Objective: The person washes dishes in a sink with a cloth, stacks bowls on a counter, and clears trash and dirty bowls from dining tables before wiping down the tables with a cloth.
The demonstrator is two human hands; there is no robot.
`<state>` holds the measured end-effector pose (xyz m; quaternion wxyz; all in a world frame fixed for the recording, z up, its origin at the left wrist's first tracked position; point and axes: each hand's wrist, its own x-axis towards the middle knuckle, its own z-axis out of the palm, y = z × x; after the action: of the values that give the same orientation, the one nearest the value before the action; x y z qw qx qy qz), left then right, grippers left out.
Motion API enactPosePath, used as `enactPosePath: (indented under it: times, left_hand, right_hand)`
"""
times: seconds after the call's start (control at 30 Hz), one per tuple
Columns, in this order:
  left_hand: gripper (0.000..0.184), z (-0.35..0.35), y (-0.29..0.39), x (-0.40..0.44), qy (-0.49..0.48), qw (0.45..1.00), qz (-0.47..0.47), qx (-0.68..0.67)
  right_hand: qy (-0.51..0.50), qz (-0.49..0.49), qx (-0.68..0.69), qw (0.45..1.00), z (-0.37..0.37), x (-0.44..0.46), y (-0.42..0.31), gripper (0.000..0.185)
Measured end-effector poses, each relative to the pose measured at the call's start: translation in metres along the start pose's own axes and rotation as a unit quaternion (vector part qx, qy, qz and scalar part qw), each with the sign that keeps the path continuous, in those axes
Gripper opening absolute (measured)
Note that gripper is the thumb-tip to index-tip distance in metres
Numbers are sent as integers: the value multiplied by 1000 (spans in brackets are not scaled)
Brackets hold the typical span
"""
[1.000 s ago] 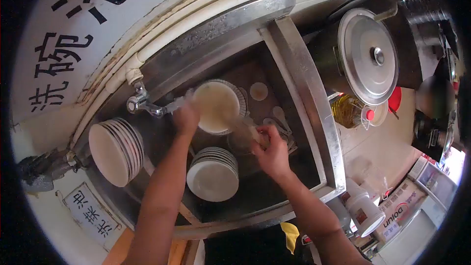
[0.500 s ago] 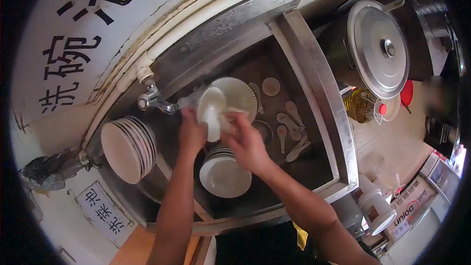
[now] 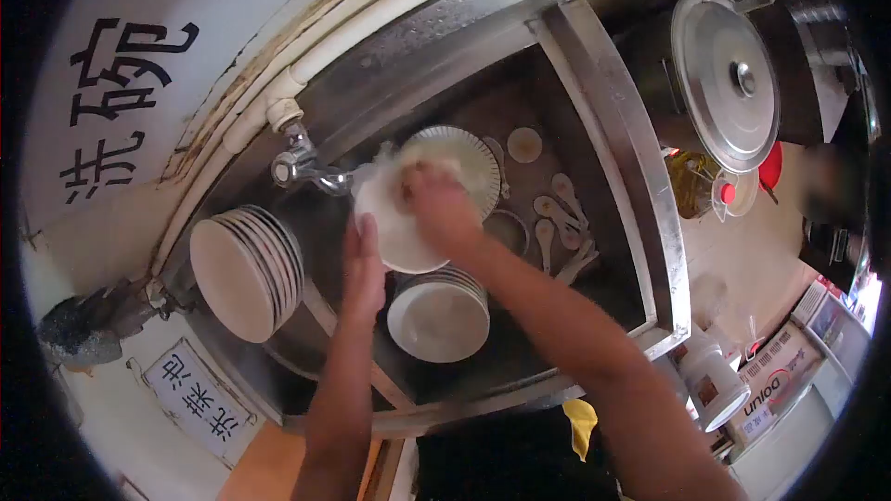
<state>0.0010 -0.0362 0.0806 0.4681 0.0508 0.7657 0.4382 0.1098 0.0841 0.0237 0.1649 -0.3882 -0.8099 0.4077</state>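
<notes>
Holding white dish (image 3: pixel 394 234) — left hand (image 3: pixel 365 269) at rim, right hand (image 3: pixel 442 209) over.

Lidded pot (image 3: pixel 726 83) | red-capped bottle (image 3: pixel 692 186) near it | yellow cloth (image 3: pixel 581 427) | lettered box (image 3: pixel 772 382)

The white dish (image 3: pixel 390 249), a narrow tilted oval half a second ago, now shows its broad face to the camera. The right hand (image 3: pixel 442 207), near the white spoons (image 3: pixel 564 188) a second ago, blurs across the dish's 1 o'clock part, leaving those spoons uncovered at 3 o'clock. The left hand (image 3: pixel 365 269), earlier blurred beside the faucet (image 3: pixel 292 167), stands clear at the dish's 8 o'clock edge.
</notes>
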Motion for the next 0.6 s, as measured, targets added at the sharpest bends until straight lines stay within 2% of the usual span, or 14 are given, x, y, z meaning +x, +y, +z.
enactPosePath:
  times: [0.03, 0.1, 0.13, 0.17, 0.23, 0.27, 0.33, 0.37, 0.43, 0.47, 0.5, 0.53, 0.57, 0.6]
  left_hand:
    - [75, 1, 0, 3, -1, 1000, 1, -2]
    - [69, 11, -5, 9, -5, 989, -48, -140]
    - [57, 21, 14, 1, 106, 981, -110, -123]
    - [57, 16, 0, 4, 99, 980, -117, -125]
    - [55, 6, -13, 9, 7, 974, -87, -207]
    - [52, 20, -11, -1, 42, 954, -94, -282]
    - [50, 21, -47, 6, 7, 929, -84, -359]
    - [48, 23, -61, 9, -33, 901, -74, -427]
    - [48, 32, -52, 0, -22, 880, -113, -461]
    - [47, 39, -51, -6, -13, 858, -152, -490]
    - [47, 47, -57, -10, -13, 858, -157, -490]
    - [48, 54, -61, -13, -48, 851, -126, -507]
    - [50, 60, -64, -15, -81, 844, -92, -522]
    - [50, 71, -54, -21, -81, 847, -89, -518]
  right_hand:
    - [1, -1, -3, 1000, -5, 6, -18, 29]
    - [-112, 104, 154, 976, -3, 7, -47, 25]
    - [-128, 48, 154, 979, -4, -3, -47, 29]
    - [-128, 55, 147, 979, -10, -15, -46, 29]
    - [-213, -13, 94, 973, -28, -36, -45, 29]
    - [-218, -14, 91, 972, -40, -48, -45, 29]
    - [-147, -177, -33, 973, -72, -70, -41, 34]
    - [-150, -179, -33, 972, -89, -80, -41, 34]
    - [-192, -88, -54, 976, -116, -95, -40, 41]
    - [-197, -85, -56, 975, -112, -97, -38, 41]
    - [-44, 38, 106, 993, -100, -97, -36, 45]
    - [114, 156, 261, 946, -87, -94, -34, 49]
    - [113, 156, 265, 945, -71, -86, -36, 49]
    - [112, 251, 441, 854, -54, -74, -39, 50]
